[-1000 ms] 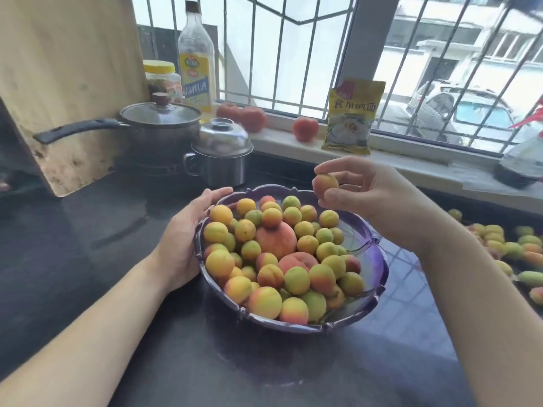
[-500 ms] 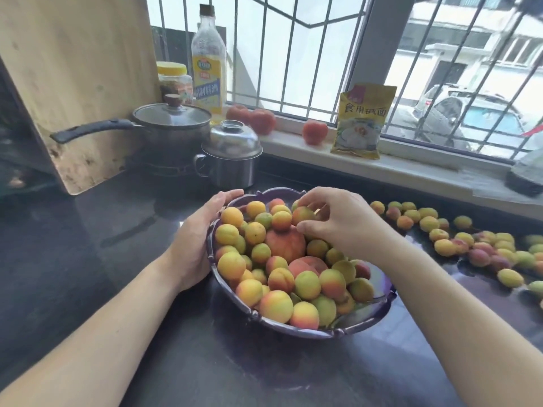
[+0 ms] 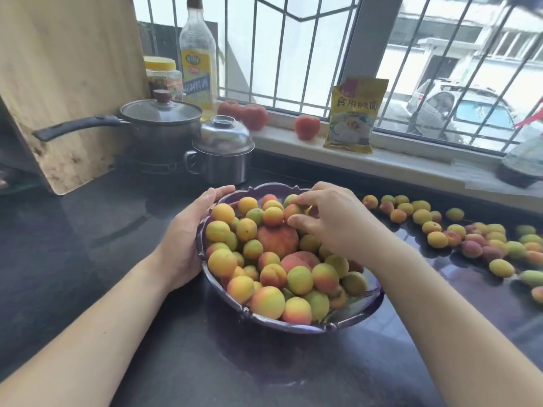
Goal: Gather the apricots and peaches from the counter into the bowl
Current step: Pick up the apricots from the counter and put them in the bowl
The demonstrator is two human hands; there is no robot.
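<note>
While the left hand point(image 3: 188, 245) cups the left rim of the bowl point(image 3: 346, 321), already heaped with fruit, the right hand point(image 3: 332, 221) pinches an apricot point(image 3: 292, 212) onto the pile; many loose apricots point(image 3: 467, 233) remain on the bench point(image 3: 88, 259) at right.

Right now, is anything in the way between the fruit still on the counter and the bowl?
Nothing visible blocks it. The loose apricots lie right of the bowl, bare counter between; only the right hand hangs over the bowl.

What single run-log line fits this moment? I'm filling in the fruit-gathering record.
left hand: holds bowl rim | right hand: fingers on apricot in bowl | loose apricots on counter
</note>
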